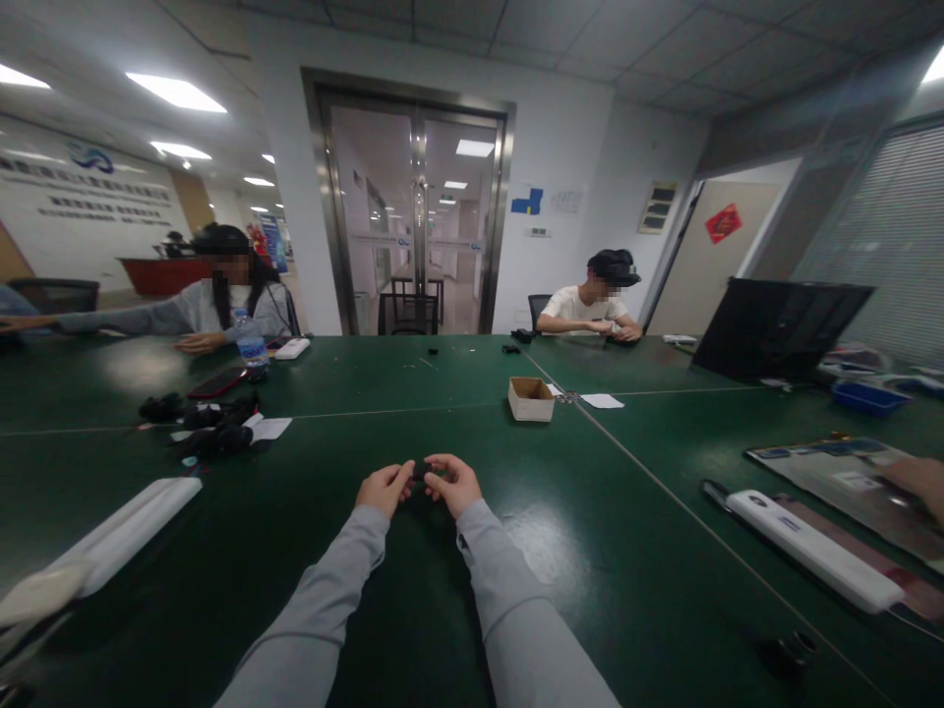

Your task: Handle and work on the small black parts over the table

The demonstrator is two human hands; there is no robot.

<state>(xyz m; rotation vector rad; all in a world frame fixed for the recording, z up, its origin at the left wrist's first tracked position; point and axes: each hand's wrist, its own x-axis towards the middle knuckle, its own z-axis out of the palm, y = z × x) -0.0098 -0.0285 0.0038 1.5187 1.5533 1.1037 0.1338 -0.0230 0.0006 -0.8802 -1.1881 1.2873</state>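
Both my hands meet over the green table (pixel 295 521), pinching a small black object (pixel 420 471) between them; its kind is too small to make out. My left hand (pixel 384 489) grips its left side with thumb and fingertips. On the other side, my right hand (pixel 455 484) holds it between thumb and index finger. The fingers cover most of the object. Beyond my hands to the right stands a small open cardboard box (pixel 530 406), white outside and brown inside.
Black items (pixel 213 423), a phone (pixel 218 382) and a water bottle (pixel 252 342) lie or stand at left. A white power bank-like device (pixel 811 551) and a black monitor (pixel 782 329) are at right. Two people sit across; another hand (pixel 918 487) reaches in at right.
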